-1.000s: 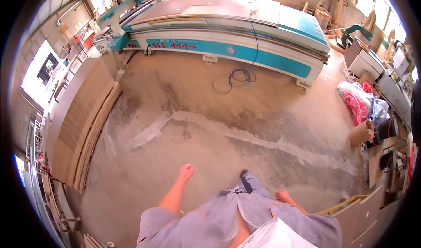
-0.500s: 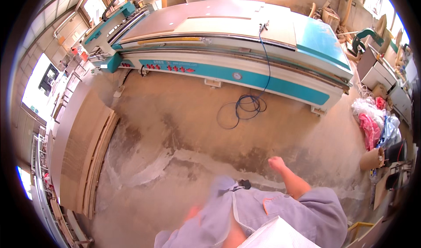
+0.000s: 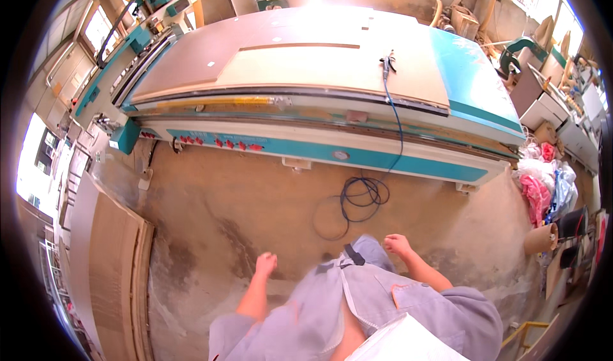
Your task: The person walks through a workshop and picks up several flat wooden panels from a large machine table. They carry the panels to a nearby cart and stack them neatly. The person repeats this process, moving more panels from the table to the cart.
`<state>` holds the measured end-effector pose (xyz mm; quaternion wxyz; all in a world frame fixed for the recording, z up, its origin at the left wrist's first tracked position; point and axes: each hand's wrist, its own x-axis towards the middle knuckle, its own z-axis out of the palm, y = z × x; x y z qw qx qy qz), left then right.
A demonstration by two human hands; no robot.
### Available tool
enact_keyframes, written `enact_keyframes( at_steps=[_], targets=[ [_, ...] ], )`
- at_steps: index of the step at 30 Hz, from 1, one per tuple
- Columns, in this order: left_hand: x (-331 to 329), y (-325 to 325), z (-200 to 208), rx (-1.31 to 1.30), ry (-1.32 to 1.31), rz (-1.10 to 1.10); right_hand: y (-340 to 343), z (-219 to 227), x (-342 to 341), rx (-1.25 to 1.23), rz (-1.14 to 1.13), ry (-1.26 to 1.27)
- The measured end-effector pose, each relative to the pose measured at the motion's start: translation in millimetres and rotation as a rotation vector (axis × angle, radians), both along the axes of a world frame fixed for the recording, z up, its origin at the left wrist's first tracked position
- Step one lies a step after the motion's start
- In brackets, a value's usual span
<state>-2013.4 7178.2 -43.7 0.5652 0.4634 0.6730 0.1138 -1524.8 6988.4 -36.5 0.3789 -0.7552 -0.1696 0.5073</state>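
Observation:
My left hand (image 3: 267, 263) hangs in the air left of my body, its fingers curled in a loose fist with no object showing. On the other side my right hand (image 3: 397, 243) is also curled closed, nothing visible in it. Ahead of both stands a long white and teal flatbed machine (image 3: 287, 148). A pale board (image 3: 306, 67) lies on its bed. On that board rests a small air blow gun (image 3: 387, 67), far beyond my right hand. From it a dark blue hose (image 3: 399, 131) runs over the machine's edge and coils on the floor.
At left lies a stack of wooden boards (image 3: 115, 265). To the right are pink and white plastic bags (image 3: 535, 192), a brown cardboard tube (image 3: 541, 240) and a black bucket (image 3: 570, 222). The concrete floor (image 3: 191, 195) stretches between me and the machine, with the hose coil on it.
I have come closer to the machine, which looks larger. My left hand, blurred and low before, has swung forward into plain view. My right hand stays raised at my side.

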Motion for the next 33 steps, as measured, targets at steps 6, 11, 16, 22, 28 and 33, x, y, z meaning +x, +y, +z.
enact_keyframes(
  at_steps=[6, 11, 16, 22, 28, 33],
  targets=[
    [113, 240, 80, 0.396, -0.148, 0.083, 180, 11, 72, 0.202, -0.048, -0.061],
    [154, 284, 30, 0.427, 0.111, -0.258, 434, 62, 148, 0.597, -0.139, -0.039],
    [124, 235, -23, -0.163, 0.398, -0.182, 678, 61, 280, 0.67, -0.06, -0.26],
    [124, 218, 3, -0.233, 0.157, 0.453, 867, 53, 405, 0.388, -0.021, -0.944],
    [206, 304, 71, -0.192, 0.205, 0.345, 941, 49, 467, 0.19, 0.014, -0.98],
    [212, 352, 60, -0.164, 0.129, 0.305, 959, 24, 480, 0.425, -0.01, -0.691]
  ],
)
